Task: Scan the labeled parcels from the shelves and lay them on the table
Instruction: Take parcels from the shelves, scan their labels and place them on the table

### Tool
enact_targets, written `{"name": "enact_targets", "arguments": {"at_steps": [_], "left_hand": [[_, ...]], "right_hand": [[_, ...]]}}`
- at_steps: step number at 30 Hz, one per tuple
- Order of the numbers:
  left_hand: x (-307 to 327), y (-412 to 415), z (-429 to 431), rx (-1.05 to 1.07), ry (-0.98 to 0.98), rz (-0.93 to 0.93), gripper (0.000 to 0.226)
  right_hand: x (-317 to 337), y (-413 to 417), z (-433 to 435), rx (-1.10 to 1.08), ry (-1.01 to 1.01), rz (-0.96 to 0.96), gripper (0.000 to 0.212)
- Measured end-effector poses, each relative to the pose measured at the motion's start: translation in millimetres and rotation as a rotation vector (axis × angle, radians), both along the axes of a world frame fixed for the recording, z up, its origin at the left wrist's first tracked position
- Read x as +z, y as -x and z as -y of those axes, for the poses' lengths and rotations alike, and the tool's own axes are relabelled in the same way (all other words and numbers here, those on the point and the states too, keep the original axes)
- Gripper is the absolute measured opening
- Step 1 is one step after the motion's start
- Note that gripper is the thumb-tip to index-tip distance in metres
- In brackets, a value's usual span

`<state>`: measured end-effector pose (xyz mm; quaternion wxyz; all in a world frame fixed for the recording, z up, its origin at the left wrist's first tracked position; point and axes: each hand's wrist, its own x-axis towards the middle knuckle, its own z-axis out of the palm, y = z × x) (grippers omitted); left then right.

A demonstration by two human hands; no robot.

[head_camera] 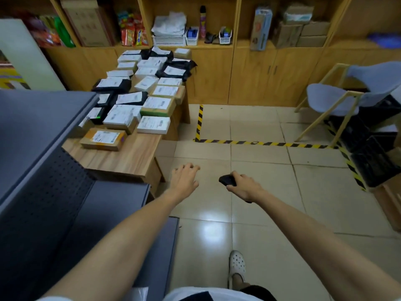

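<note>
Floor: pale tiles, marked with striped tape.
Shelves: grey metal, at left, beside the tabletop.
Cabinets: wooden, along the far wall, holding boxes and baskets.
Tabletop: wood, near end bare.
Parcels: labelled boxes and black bags, laid close together in rows over the tabletop's middle and far end.
Chair: blue, at right.
Left hand: fingers spread, holding nothing, above the floor near the tabletop's corner.
Right hand: fingers curled round a black scanner.
</note>
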<state>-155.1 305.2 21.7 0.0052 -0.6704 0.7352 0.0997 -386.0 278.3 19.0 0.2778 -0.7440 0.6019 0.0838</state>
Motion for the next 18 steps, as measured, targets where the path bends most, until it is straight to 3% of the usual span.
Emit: {"name": "enact_targets", "arguments": {"at_steps": [4,9,18], "left_hand": [[15.4,-40.6,84.6,0.067,-0.043,0.15,0.055],[34.5,-67.6,181.5,0.197,-0.005,0.165,0.055],[-19.0,-174.0,281.3,0.34,-0.227,0.233,0.059]], "right_hand": [[4.7,4.7,107.2,0.018,0.038,0.035,0.049],[8.5,-23.8,231.6,0.041,0.067,0.084,0.056],[-34.4,-154.1,345.8,0.265,-0.049,0.048,0.054]]}}
